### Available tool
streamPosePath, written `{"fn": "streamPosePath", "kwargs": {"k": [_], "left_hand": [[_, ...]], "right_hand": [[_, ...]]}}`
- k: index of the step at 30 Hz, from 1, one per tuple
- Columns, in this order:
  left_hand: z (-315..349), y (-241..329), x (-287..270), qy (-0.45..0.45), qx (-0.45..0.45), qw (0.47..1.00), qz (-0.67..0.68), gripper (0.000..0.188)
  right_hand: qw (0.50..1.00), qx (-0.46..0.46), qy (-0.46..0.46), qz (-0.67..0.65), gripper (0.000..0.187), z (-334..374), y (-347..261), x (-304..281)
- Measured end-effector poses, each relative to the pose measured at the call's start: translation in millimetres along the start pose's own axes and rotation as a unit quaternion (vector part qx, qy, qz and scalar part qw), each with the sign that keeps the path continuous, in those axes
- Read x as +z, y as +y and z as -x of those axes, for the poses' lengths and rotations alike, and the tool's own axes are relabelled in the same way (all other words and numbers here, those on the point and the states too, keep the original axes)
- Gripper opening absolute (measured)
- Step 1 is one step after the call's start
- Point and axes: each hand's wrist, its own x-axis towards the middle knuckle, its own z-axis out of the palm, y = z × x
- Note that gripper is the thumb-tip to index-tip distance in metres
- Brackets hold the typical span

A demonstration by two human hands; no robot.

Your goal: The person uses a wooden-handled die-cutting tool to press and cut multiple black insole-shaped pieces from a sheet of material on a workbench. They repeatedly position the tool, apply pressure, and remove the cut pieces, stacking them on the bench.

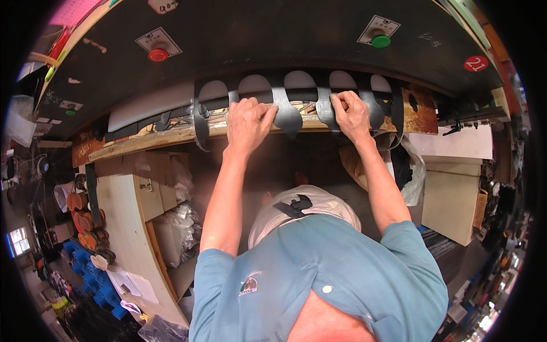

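A black sheet of thin material with a row of rounded cut-outs hangs over the front edge of the machine bed, its strips dangling down. My left hand is closed on the sheet left of its middle, thumb and fingers together at one strip. Further right, my right hand pinches the sheet beside another strip. The grey surface behind shows through the rounded gaps. What lies under my fingertips is partly hidden.
The dark machine front carries a red button and a green button. A worn wooden edge runs below the sheet. Below left stands a cabinet with plastic bags; a pale sack hangs below right, near a beige box.
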Motion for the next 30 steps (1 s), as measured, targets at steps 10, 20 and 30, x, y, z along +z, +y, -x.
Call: {"fn": "streamPosePath", "kwargs": {"k": [10, 20, 30], "left_hand": [[2, -1, -10, -0.041, -0.019, 0.998, 0.043, 0.023], [-82, -92, -33, 0.041, -0.087, 0.991, 0.098, 0.023], [-98, -127, 3, -0.011, -0.085, 0.993, -0.078, 0.046]], "right_hand": [[0.934, 0.281, -0.019, -0.217, 0.023, -5, -2, -20], [0.972, -0.061, -0.213, -0.078, 0.079, -130, -68, 97], [0.952, -0.078, -0.296, -0.009, 0.084, -179, -78, 141]]}}
